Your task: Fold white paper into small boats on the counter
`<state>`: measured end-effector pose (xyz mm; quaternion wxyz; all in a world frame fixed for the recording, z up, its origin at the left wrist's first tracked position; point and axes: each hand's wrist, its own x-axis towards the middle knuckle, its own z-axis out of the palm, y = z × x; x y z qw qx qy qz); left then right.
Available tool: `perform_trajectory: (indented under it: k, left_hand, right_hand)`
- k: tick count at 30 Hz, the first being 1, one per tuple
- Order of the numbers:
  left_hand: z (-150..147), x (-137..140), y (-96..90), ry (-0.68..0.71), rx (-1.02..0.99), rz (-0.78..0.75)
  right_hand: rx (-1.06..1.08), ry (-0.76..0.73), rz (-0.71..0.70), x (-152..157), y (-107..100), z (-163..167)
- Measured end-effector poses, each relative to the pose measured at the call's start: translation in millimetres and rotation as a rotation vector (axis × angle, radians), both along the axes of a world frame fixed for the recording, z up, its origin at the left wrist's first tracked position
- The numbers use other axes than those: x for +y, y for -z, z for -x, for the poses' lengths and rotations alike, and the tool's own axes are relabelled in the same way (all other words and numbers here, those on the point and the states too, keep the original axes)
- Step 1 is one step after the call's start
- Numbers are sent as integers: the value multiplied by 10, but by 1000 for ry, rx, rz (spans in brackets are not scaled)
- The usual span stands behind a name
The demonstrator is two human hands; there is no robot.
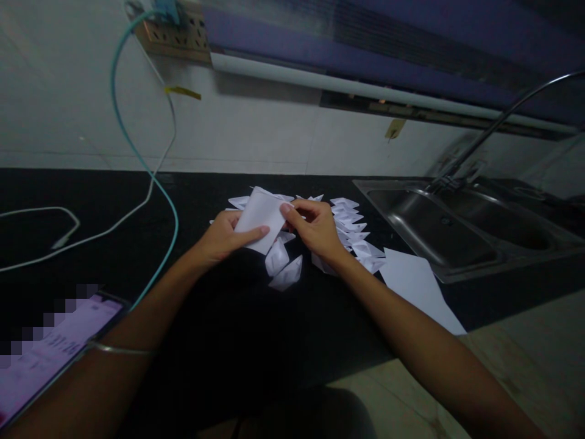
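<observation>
A folded sheet of white paper (pixel 262 213) is held up over the dark counter between both my hands. My left hand (pixel 223 236) grips its left side, thumb lying across the front and fingers behind. At the upper right edge, my right hand (pixel 315 225) pinches the paper between thumb and fingers. Just below lie two small folded paper boats (pixel 286 273), close to each other. Several more folded paper pieces (pixel 350 222) are lined up behind and to the right of my right hand. Others behind the held paper are partly hidden.
Flat white paper (pixel 418 280) lies beside a steel sink (pixel 439 225) with a curved faucet (pixel 503 116). At lower left is a phone (pixel 59 353) under my left forearm. A teal cable (pixel 171 207) and a white cable (pixel 114 225) cross the counter (pixel 219 341).
</observation>
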<state>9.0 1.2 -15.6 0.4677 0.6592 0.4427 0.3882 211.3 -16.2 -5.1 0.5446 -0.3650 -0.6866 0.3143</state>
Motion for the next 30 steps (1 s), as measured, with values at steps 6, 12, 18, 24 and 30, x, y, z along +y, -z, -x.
perform_trajectory:
  k: [6,12,18,24,30]
  left_hand:
    - [24,38,46,1,10,-25]
    - [14,22,20,5,-14,-35]
    - [5,17,9,7,-15,-31]
    - [4,16,39,-18,-72,-29]
    - [-1,5,31,13,-60,-23]
  right_hand:
    - [-40,6,16,1,-6,-7]
    - [-69,-21,4,31,31,-27]
    - [-92,-19,3,37,19,-36]
    - [-67,-55,24,4,51,20]
    - [-85,-16,88,3,124,33]
